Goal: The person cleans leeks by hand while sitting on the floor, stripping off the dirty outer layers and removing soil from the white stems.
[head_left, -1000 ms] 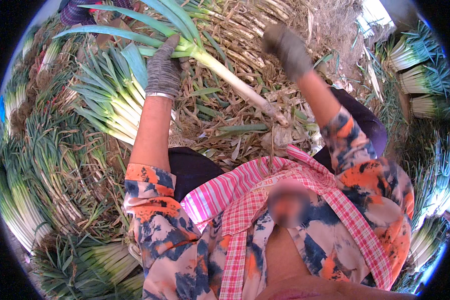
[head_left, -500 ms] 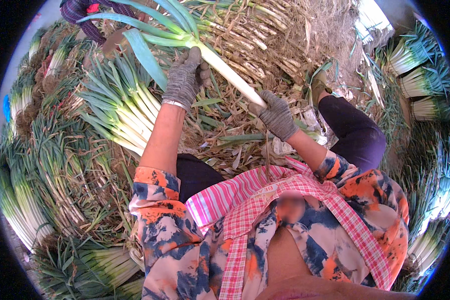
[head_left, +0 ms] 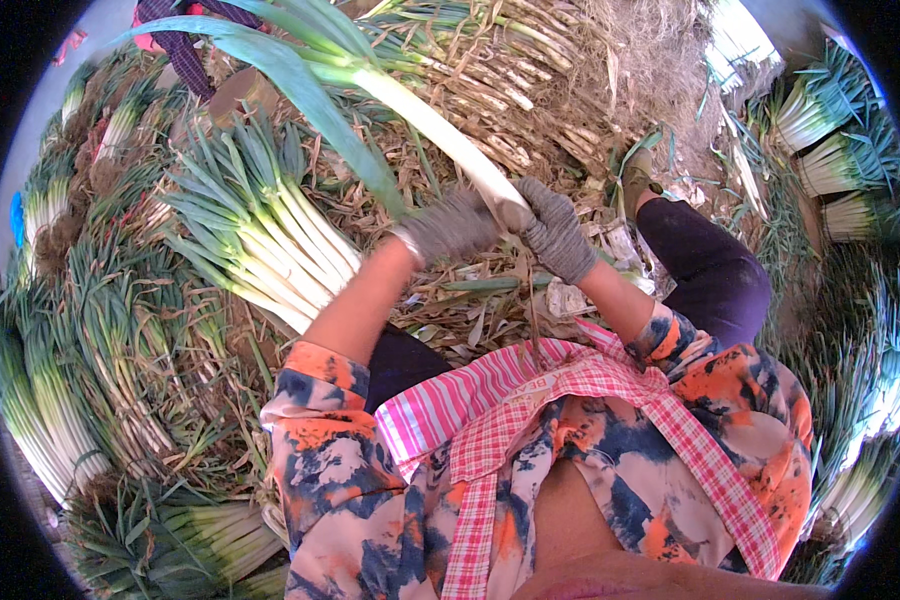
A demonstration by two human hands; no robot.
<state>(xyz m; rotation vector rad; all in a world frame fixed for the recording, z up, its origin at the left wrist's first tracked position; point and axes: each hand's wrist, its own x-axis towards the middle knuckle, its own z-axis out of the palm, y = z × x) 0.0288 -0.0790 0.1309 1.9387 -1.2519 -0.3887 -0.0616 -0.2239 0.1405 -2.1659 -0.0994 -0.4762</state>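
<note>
both hands meet at the root end of one long leek. the left hand, in a grey knit glove, is clenched around the white shaft just above its base, fingers wrapped under it. the right hand, gloved the same, closes on the very butt of the stalk, just beside the left, the two gloves almost touching. the leek is thick and clean white along the lower shaft, turning pale green and then splitting into broad blue-green leaves that fan out toward the upper left; it is held tilted, root end low near the body, leaves high and away. a thin brown strand hangs down from the butt end toward the lap; whether it is a peeled skin or a root cannot be told.

below the left forearm lies a pile of cleaned leeks, white ends toward the person. behind the held stalk sits a heap of dry, straw-coloured unpeeled leeks. bundles stand at the right edge.

the leek's leaf tips are cut off by the frame's dark rim, and the right fingertips are hidden behind the stalk.
</note>
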